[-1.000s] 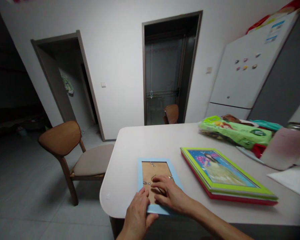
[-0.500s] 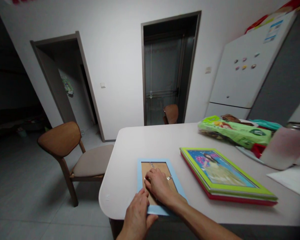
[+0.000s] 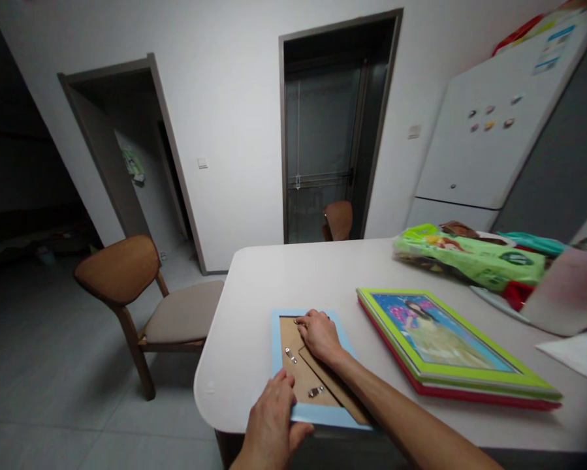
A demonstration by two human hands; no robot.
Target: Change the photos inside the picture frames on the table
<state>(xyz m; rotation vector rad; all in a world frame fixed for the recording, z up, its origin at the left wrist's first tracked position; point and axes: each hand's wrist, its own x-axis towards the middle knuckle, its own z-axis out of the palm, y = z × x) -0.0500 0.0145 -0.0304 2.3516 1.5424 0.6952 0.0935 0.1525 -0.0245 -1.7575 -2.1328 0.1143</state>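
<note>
A light-blue picture frame (image 3: 317,413) lies face down on the table, its brown backing board (image 3: 293,378) upward. Small metal clips show on the board: one clip (image 3: 290,356) near the left side and another clip (image 3: 316,391) near the bottom. My left hand (image 3: 271,418) grips the frame's near left corner, thumb at the near edge and fingers on the left border. At the far end of the board, my right hand (image 3: 320,334) has its fingers bent onto the top clip (image 3: 299,321), which they partly cover. The board's stand flap lies under my right forearm.
On the right lies a stack of frames (image 3: 450,339), a green-bordered picture on top. Behind it are a green package (image 3: 479,258), a pinkish container (image 3: 562,290) and white paper (image 3: 577,352). A wooden chair (image 3: 121,267) stands left of the table (image 3: 244,287).
My right hand has moved from the board's left middle to its far end, uncovering the left and bottom clips. My left hand stays at the near corner. The view has shifted slightly.
</note>
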